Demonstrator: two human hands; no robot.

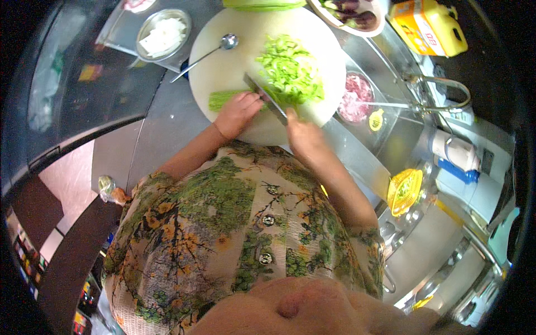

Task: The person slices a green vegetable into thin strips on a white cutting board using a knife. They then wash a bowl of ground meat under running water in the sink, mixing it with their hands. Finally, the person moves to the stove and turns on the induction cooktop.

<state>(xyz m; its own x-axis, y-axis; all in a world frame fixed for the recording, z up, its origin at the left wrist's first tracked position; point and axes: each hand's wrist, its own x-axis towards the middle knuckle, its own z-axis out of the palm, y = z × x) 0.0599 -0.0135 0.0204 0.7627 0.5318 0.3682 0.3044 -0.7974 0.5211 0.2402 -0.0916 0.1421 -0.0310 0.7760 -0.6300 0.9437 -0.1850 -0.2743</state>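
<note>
My left hand (239, 114) presses on a bundle of green vegetable stalks (218, 99) near the lower left of a round white cutting board (234, 21). In my right hand (306, 133), somewhat blurred, is the handle of a knife (270, 99). Its blade points up and left, close beside the fingertips of my left hand. Right of the blade lies a heap of sliced pale green vegetable (293, 69). A metal ladle (229, 41) rests on the board's upper left, its handle reaching past the edge. My fingers partly hide the stalks.
A metal bowl of white pieces (164, 35) stands at upper left. Uncut greens (264, 4) lie at the board's far edge, beside a bowl of purple vegetables (356, 14). Rightward are a yellow jug (431, 27), raw meat in a bowl (356, 98), a faucet (448, 94) and a yellow basket (404, 191).
</note>
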